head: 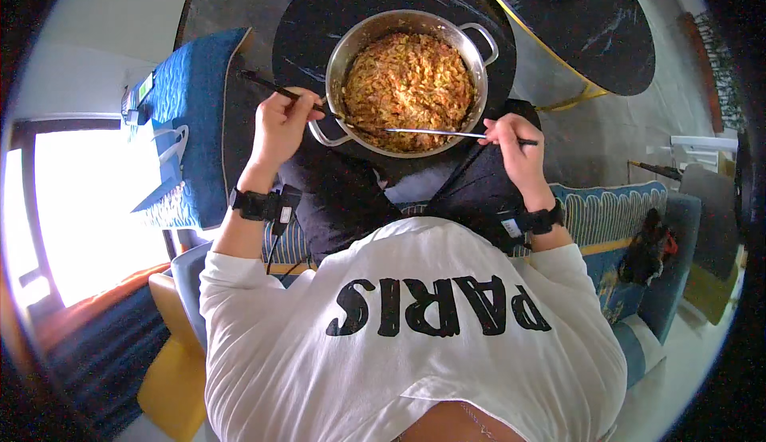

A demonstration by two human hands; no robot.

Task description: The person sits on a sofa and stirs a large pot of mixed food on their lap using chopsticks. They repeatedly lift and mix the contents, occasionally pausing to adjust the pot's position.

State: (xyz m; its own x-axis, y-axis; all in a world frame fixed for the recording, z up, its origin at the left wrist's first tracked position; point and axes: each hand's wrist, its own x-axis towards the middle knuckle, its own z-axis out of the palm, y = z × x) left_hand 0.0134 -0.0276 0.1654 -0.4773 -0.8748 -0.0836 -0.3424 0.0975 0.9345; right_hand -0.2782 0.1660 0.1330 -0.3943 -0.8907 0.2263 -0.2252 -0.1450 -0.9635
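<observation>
A two-handled stainless steel pot stands in front of me, filled with a chopped, reddish-yellow food mixture. My left hand, at the pot's near left rim, grips a dark chopstick. Its lower end slants into the mixture. By the near right rim, my right hand is closed on a thin, shiny stick with a dark end. That stick lies nearly level across the near part of the pot, its tip at the food close to the chopstick's tip. Whether the two tips touch, I cannot tell.
Beneath the pot is a round black table. Another dark tabletop with a yellow edge stands beyond it to the right. On the left is a blue quilted sofa holding a bag. A dark item rests on the seat to my right.
</observation>
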